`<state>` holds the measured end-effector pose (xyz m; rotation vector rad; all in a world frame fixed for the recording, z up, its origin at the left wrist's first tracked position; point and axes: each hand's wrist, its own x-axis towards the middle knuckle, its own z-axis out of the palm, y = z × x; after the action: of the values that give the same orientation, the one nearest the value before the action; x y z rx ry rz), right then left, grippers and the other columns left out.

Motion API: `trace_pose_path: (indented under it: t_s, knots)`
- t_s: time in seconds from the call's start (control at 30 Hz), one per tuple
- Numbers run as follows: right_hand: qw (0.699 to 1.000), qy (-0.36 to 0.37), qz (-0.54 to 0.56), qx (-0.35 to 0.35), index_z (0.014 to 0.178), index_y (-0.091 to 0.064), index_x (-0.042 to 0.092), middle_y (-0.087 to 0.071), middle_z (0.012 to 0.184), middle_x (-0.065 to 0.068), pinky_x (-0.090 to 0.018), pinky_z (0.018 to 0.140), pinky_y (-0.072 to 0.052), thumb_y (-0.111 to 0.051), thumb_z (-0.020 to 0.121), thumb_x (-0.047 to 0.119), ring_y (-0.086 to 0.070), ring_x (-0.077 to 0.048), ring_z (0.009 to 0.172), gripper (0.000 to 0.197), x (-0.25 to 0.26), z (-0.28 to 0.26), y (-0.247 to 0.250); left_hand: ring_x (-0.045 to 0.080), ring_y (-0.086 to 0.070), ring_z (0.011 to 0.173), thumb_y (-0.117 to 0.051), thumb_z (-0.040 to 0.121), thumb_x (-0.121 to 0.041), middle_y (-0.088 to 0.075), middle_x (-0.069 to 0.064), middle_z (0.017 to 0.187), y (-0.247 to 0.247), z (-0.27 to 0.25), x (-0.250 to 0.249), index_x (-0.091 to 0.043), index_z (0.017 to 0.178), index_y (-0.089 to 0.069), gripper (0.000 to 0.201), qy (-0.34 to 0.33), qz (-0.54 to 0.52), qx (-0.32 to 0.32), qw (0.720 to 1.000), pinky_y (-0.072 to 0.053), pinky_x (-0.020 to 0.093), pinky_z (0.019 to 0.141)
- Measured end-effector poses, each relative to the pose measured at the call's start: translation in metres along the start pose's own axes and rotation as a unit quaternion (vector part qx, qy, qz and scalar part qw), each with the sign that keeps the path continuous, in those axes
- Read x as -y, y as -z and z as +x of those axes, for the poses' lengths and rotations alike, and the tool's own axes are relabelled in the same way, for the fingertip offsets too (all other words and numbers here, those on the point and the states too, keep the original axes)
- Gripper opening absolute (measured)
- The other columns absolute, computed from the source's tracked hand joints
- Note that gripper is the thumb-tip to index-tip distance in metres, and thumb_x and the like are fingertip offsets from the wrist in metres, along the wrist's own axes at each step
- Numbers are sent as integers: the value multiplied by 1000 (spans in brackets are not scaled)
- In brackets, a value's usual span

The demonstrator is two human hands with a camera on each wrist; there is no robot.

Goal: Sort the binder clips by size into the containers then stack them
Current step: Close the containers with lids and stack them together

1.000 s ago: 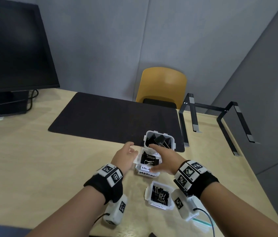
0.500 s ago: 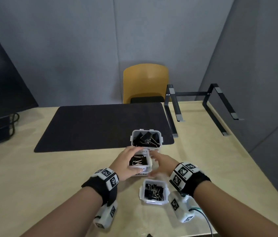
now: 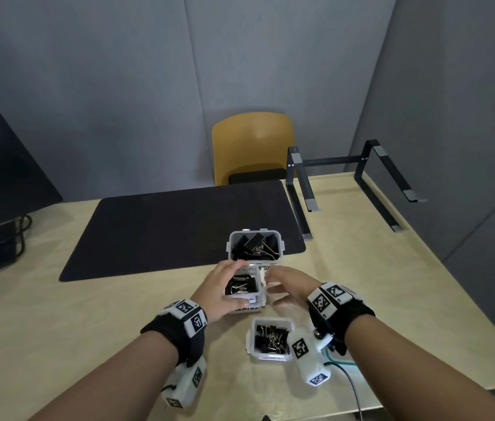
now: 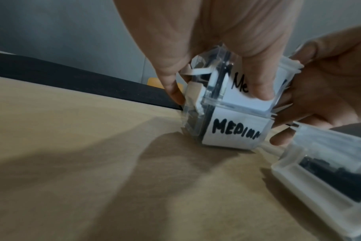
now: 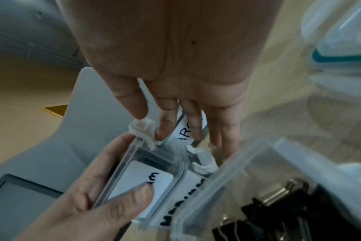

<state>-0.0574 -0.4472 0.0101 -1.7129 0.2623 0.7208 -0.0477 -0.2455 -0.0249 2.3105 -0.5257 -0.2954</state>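
Because the upper medium container (image 3: 242, 287) sits on a second medium container (image 4: 235, 130) and appears slightly tilted in the left wrist view, the principal risk, in my judgement, is that it is not seated squarely; pressure on one edge could slide it off or tip the clips out, since no lid is fitted. The left hand (image 3: 219, 294) grips the upper container, thumb pressed on its white label and fingers curled round the far side. The right hand (image 3: 288, 285) is spread, fingers straight, just beside the stack on its right; it grasps nothing, though whether its fingertips touch the wall cannot be confirmed through motion blur. A secondary risk is the right wrist or its camera knocking the small container (image 3: 270, 338), which stands just beside that wrist at the near edge of the table (image 3: 73, 314). The large container (image 3: 254, 246) stands behind the stack on the edge of the dark mat (image 3: 164, 226), touching or nearly touching it. All containers are clear plastic with white clasps, open-topped, holding black binder clips with silver handles; handwritten labels read "MEDIUM" in part.
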Motion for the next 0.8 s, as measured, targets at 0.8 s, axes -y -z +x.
trace_pose_path:
  t_s: [0.8]
  knots:
    - [1000,3,12,-13,118,-59,7,-57,123,-8,-28,70,-43,-46,92,32,-52,-21,98,38,-9,6,-8,11,-33,131,-73,78,-29,-28,-12,140,5,-2,-8,-35,139,-32,74,6,10,21,1000,-31,32,111]
